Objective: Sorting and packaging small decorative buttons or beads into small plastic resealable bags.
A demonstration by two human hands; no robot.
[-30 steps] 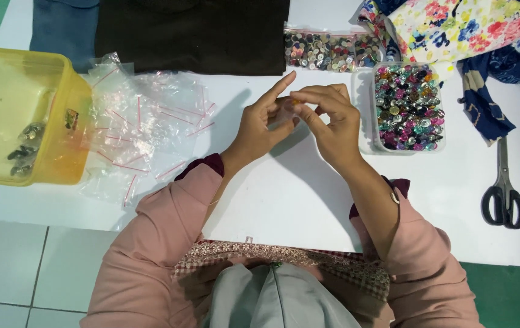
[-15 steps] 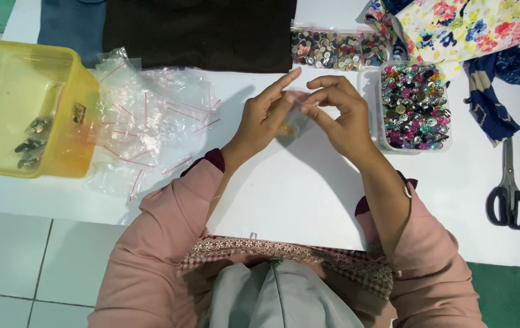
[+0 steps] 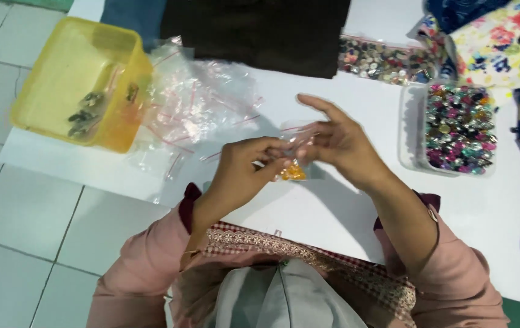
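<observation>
A small clear zip bag (image 3: 296, 152) hangs upright between both hands above the white table (image 3: 333, 212), its long axis vertical, with orange buttons (image 3: 293, 173) settled at the bottom. The left hand (image 3: 241, 173) pinches the bag's left edge (thumb and forefinger closed); the right hand (image 3: 342, 140) pinches its top, other fingers spread. Neither hand is nearer.

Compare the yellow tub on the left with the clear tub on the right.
The yellow tub is opaque-tinted, larger and nearly bare, with only a few dark metal pieces on its floor. The clear tub is see-through, smaller and packed with colourful buttons. The yellow tub hangs over the table edge; the clear one sits well on it. Both are open, rectangular plastic containers.
</observation>
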